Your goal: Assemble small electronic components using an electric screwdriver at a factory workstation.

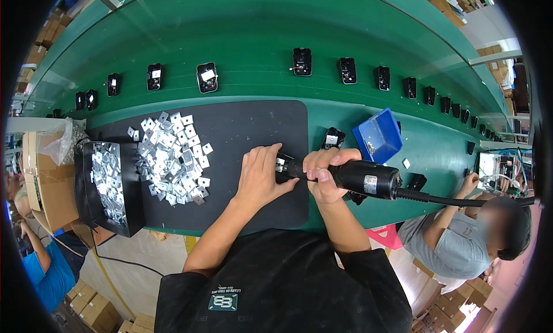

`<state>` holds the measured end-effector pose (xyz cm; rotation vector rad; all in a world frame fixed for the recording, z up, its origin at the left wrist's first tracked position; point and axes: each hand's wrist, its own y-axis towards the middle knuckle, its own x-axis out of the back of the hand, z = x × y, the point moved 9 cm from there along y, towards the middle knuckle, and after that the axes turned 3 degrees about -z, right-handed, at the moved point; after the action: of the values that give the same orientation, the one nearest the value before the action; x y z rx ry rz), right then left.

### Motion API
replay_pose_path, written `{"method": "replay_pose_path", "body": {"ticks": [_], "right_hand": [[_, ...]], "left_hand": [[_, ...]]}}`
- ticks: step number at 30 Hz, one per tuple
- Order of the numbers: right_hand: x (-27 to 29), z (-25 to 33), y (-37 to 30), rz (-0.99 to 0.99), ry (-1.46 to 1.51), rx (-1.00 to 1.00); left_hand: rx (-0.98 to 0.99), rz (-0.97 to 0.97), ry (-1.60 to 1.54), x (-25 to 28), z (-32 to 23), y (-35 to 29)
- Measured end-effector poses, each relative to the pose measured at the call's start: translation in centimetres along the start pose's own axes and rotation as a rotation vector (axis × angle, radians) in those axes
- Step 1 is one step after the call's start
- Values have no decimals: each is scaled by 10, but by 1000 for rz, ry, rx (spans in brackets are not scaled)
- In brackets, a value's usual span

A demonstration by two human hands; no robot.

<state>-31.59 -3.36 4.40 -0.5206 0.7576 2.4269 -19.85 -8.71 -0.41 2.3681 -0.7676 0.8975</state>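
Observation:
My right hand [326,170] is wrapped round a black electric screwdriver [368,179], held lying sideways with its cable trailing off to the right. The tool's front end points left at a small black device housing [283,165] with a shiny metal piece on it. My left hand [258,173] grips that housing from the left, thumb below and fingers above, over the black mat [247,126]. The screwdriver's tip is hidden between the hands. Left of them spreads a pile of small silver metal plates [175,157], each with a hole.
A black box [133,189] of similar plates stands left. To the right are a blue bin [380,136] with small parts and several black housings [333,138]. More housings [207,77] line the green belt [253,62] beyond. A co-worker [455,241] sits at right.

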Motion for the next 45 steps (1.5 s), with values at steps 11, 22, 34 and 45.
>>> {"method": "replay_pose_path", "body": {"ticks": [11,22,34,45], "right_hand": [[-15,-3,0,129,2,-7],[-15,27,14,108,140,2],[127,137,50,-355,-254,372],[170,95,58,-523,-519,199]], "left_hand": [[-3,-11,-41,-1,2,-1],[-32,8,-18,0,-6,3],[-305,180,178,24,55,143],[-293,140,519,-10,18,190]]}}
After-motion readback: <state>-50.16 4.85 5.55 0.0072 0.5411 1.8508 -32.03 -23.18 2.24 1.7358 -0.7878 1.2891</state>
